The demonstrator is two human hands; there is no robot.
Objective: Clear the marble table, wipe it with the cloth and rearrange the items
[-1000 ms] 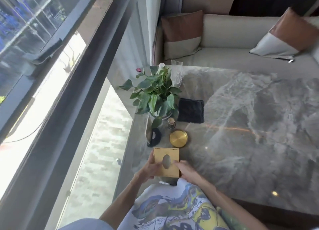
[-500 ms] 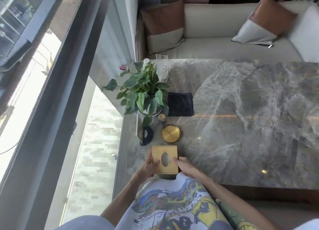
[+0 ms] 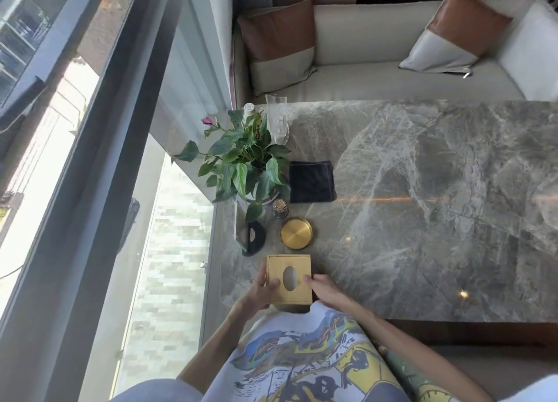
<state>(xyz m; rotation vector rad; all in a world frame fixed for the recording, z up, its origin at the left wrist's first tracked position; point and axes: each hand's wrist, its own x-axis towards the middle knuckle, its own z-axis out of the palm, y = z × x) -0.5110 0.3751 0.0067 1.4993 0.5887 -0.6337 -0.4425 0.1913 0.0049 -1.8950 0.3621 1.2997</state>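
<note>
A square wooden tissue box with an oval slot stands at the near left corner of the grey marble table. My left hand grips its left side and my right hand presses on its right side. Beyond the box lie a round brass dish, a small dark jar and a folded black cloth. A leafy potted plant stands along the left edge, with a clear glass jug and a white bottle behind it.
A black-and-clear stand sits at the table's left edge. A cream sofa with brown-and-cream cushions runs along the far side. A tall window lines the left. The table's right part shows bare marble.
Both hands stay on the tissue box at the near corner. My head has turned slightly right and the view has shifted, so more of the sofa shows. The items on the table have not moved.
</note>
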